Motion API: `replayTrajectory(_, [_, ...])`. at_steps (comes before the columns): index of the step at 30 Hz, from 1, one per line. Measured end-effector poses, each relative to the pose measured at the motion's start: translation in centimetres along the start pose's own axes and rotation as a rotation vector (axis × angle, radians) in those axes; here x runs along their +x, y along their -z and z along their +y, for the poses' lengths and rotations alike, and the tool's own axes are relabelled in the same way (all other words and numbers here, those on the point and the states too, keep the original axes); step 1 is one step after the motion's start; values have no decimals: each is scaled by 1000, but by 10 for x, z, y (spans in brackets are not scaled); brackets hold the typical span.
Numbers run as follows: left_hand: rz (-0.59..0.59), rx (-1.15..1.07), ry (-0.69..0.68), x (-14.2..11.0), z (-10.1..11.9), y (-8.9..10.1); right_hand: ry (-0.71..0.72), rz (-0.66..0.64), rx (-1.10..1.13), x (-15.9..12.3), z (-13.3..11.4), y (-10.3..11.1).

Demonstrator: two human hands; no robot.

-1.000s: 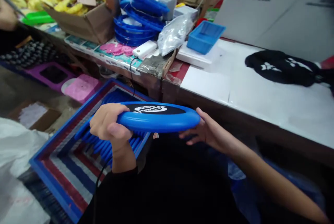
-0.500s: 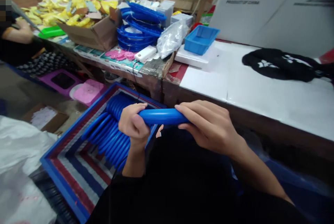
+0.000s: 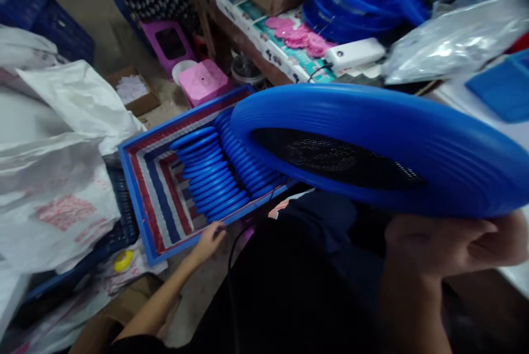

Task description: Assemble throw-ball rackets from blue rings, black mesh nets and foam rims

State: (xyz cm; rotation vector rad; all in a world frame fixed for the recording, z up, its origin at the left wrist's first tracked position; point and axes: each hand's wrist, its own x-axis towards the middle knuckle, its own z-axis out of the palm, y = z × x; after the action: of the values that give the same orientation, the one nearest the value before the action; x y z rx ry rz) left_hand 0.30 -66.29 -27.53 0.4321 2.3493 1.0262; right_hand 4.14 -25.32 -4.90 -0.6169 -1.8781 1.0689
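A large blue flying disc (image 3: 372, 117), its edge ringed with fine ridges and its middle black and mesh-like, is tilted close to the camera. My right hand (image 3: 454, 246) is closed on its lower right edge, with part of the fingers hidden behind it. Down at the near rim of the blue crate (image 3: 151, 252) is my left hand (image 3: 210, 243), its fingers loosely bent and apart, holding nothing visible. Two rows of blue discs (image 3: 215, 178) stand packed on edge inside the crate, which has a red, white and blue striped lining. The held disc covers the crate's right end.
White sacks (image 3: 61, 189) lie left of the crate. Beyond it stand a pink stool (image 3: 204, 81) and a purple stool (image 3: 165, 45). On the table are pink pieces (image 3: 297, 34), a white box-shaped device (image 3: 355, 54) with a cable, stacked blue rings (image 3: 351, 10) and a clear plastic bag (image 3: 454, 40).
My left hand has let go of the disc and moved down left to the crate rim. My right hand has raised the disc nearer the camera. The view has swung left and down.
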Motion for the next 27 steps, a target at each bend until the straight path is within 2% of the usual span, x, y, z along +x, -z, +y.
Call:
replayTrajectory(3, [209,174,267,67,-44,40,-12,-110,10,1,-3,-39])
replayTrajectory(5, [254,272,366,121,-68,57,-2,-132,-5,-1,2,-60])
replayTrajectory(7, [220,349,421,173,-86,64,53,-49,-18,-3,10,-75])
replayTrajectory(9, [134,404,451,214,-99,63,114,47,-24,-6,20,-83])
replayTrajectory(11, [51,445,479,245,-109,59,126,66,-35,-6,28,-87])
replayTrajectory(13, [-16,475,499,266,-116,55,102,35,-61,-6,34,-88])
replayTrajectory(15, [-62,496,504,278,-123,55,85,22,-79,-5,39,-88])
replayTrajectory(18, [-87,514,498,280,-135,64,47,-17,-76,-5,41,-88])
replayTrajectory(22, [-11,560,536,262,-152,84,17,-47,-104,-4,41,-87])
replayTrajectory(25, [36,632,589,246,-164,91,29,-35,-122,-5,46,-83])
replayTrajectory(27, [29,679,598,240,-170,90,-81,-85,-115,-6,52,-79])
